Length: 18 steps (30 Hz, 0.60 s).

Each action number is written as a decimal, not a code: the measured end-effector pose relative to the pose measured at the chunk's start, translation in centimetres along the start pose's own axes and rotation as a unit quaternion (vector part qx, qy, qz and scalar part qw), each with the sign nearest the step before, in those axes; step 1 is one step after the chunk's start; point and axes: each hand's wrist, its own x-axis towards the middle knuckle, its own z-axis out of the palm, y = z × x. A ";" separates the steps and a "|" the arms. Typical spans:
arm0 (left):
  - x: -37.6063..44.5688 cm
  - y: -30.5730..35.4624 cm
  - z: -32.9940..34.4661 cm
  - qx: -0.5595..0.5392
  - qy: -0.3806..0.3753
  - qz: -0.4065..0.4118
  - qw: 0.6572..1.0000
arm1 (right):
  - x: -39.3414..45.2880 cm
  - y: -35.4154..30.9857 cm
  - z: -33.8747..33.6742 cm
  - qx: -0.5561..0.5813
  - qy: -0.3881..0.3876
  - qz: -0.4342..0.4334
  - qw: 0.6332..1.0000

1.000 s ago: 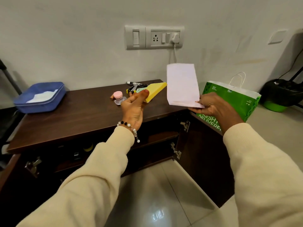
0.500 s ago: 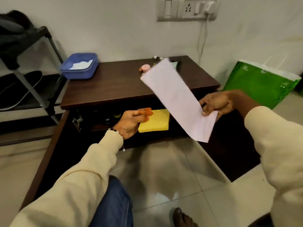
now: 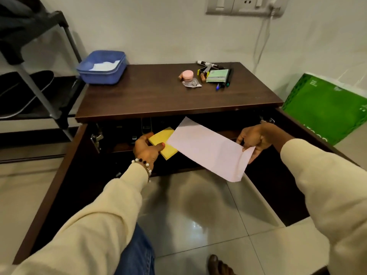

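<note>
Below the front edge of the tabletop (image 3: 149, 94), at the mouth of the open cabinet (image 3: 198, 124), the left hand (image 3: 146, 148) is holding a yellow sticky-note pad (image 3: 165, 142). Its grip is pinching the pad's near corner, thumb on top and fingers underneath. The right hand (image 3: 254, 138) is pinching the near end of a long white paper (image 3: 208, 150), which is slanting across in front of the pad and covering its right edge.

The stowing looks to be about halfway: both things are hanging level with the dark shelf inside, but neither is resting on it yet, so setting them in and letting go is what remains. A pink jar (image 3: 187, 75), a green notebook (image 3: 217, 76) and some pens are waiting on the tabletop, well apart from a blue tub (image 3: 102, 68) at its far left corner.

A second ago both hands were up at tabletop height, the paper standing upright. Half a second ago they were already lowering. Now the pad is sitting deeper toward the shelf.
</note>
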 end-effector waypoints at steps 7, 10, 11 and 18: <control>1.4 0.9 5.0 0.044 0.027 0.036 0.998 | 5.1 1.0 -0.1 0.207 0.132 -0.073 0.967; 2.6 1.1 8.5 0.056 0.017 0.058 0.997 | 9.6 1.1 -0.1 0.233 0.253 -0.098 0.934; 2.9 1.1 9.6 0.059 0.015 0.068 0.996 | 10.8 1.0 -0.2 0.203 0.302 -0.097 0.926; 6.1 1.4 15.8 0.123 -0.086 0.021 0.988 | 13.6 1.2 -2.4 -0.010 0.453 -0.068 0.889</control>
